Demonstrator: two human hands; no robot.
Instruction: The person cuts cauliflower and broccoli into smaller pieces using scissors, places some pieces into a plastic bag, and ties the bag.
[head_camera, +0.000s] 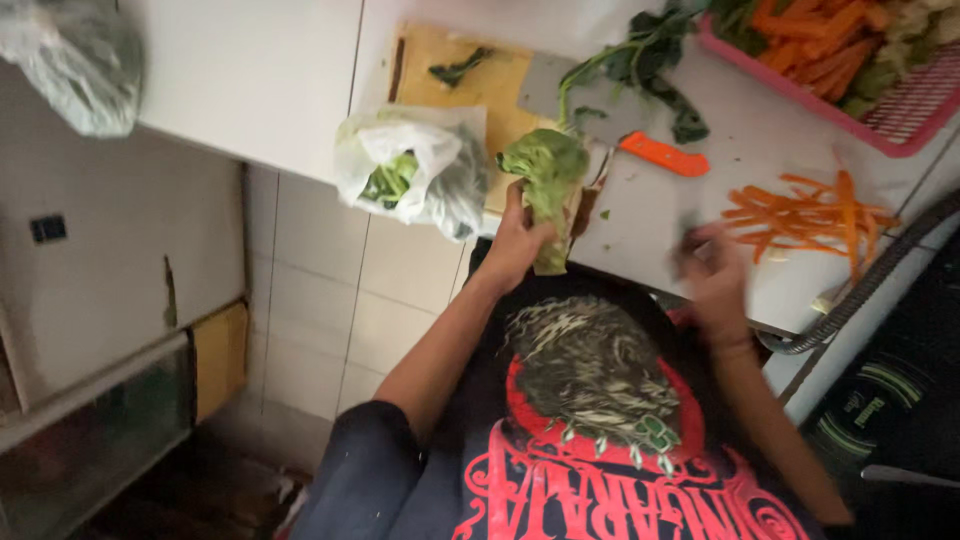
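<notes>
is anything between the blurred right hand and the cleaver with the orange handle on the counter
Nothing visible does. The right hand hovers over bare white counter, and the cleaver lies beyond it with only open surface between. The carrot strips lie off to one side; the left hand holds leafy greens.

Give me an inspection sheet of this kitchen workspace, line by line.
Surface: white worktop with a wooden chopping board.
Job's things: bunch of green leafy vegetable; more dark greens lie on the worktop.
Clutter: orange carrot strips, orange-handled cleaver, clear plastic bag of greens, pink plastic basket holding cut vegetables.
Grippers: left hand has its fingers closed round the leafy bunch; right hand is blurred over the worktop, contents unclear.
Cables: nothing seen.
Surroundings: tiled floor, pale cabinet.
</notes>
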